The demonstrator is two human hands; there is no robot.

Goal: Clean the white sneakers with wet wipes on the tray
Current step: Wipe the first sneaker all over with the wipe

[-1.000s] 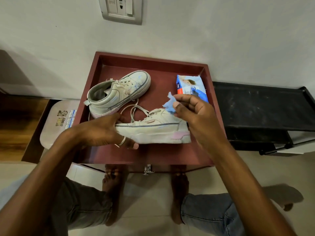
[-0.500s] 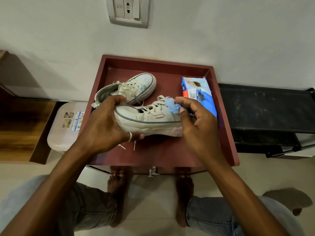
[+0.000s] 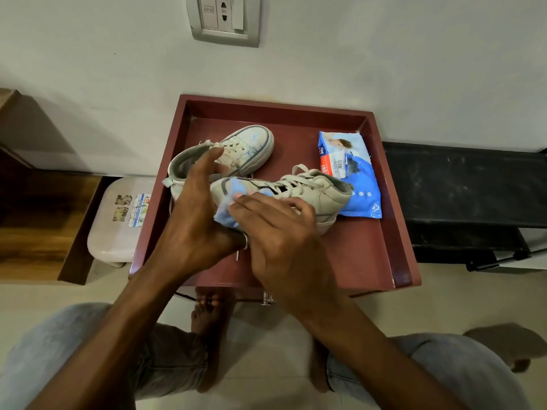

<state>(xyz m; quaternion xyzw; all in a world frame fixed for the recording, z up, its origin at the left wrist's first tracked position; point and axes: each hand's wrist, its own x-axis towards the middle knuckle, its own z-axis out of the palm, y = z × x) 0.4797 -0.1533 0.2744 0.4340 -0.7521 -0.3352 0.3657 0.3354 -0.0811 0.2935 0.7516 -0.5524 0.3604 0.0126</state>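
A dark red tray (image 3: 398, 232) holds two white sneakers. One sneaker (image 3: 251, 147) lies at the back left with blue smears on its toe. My left hand (image 3: 192, 223) grips the toe end of the other sneaker (image 3: 313, 193), which is lifted off the tray with its heel pointing right. My right hand (image 3: 281, 232) holds a blue wet wipe (image 3: 226, 216) against that toe, fingers laid over it. The thumb is hidden. A blue pack of wet wipes (image 3: 359, 184) lies at the tray's right side, partly behind the held sneaker's heel.
A pale plastic stool (image 3: 118, 223) stands left of the tray, beside a wooden unit (image 3: 35, 214). A black shelf (image 3: 461, 184) runs to the right. The wall with a socket plate (image 3: 225, 19) is close behind. My knees and bare feet (image 3: 207, 318) are below the tray.
The held sneaker has turned so its heel swings toward the wipes pack. My right hand slid the wipe from the laces and tongue down to the toe, beside my left hand.
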